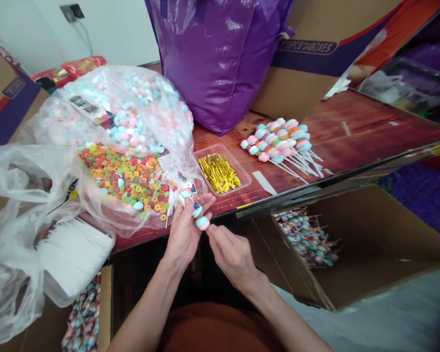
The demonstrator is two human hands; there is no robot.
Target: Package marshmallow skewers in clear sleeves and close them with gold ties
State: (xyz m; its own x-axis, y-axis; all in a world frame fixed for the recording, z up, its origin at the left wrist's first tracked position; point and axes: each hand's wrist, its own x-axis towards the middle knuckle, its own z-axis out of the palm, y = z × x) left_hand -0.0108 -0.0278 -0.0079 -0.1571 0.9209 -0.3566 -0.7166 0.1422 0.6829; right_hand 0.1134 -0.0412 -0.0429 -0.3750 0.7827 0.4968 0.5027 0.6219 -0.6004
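Left hand (187, 230) grasps the skewer (198, 212); right hand (232, 254) pinches at its near end; beyond them, right of the purple bag (223, 63), a box (297, 58) reads "24BOXES".

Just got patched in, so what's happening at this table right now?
The person's left hand holds a skewered candy stick, pastel pieces threaded along it, while the right hand is at its end. To the left lie bags of pastel candies and ring candies, with white sticks in a tub. A tray of gold ties sits ahead, and a pile of threaded candy sticks lies on the table, right of the tray.
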